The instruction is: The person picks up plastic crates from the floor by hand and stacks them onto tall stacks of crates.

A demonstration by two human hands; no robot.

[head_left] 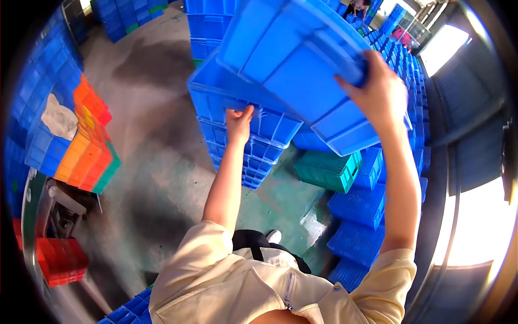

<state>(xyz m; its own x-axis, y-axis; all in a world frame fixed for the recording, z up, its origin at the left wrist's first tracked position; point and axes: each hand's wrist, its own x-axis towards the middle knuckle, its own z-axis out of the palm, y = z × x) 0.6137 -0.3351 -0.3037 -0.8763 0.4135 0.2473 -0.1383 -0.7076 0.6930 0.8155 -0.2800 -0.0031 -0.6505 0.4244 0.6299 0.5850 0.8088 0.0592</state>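
A blue plastic crate is raised and tilted over a stack, with my right hand closed on its rim on the right side. Below it, my left hand grips the handle slot of the top stacked crate, its thumb on the rim. Under that one, more blue crates go down to the floor. The raised crate partly covers the top stacked crate, so its inside is mostly hidden. Slight blur shows on the raised crate.
A green crate and blue crates stand close on the right. To the left are orange crates, a whitish cloth-like item and a red crate. Other people appear far back.
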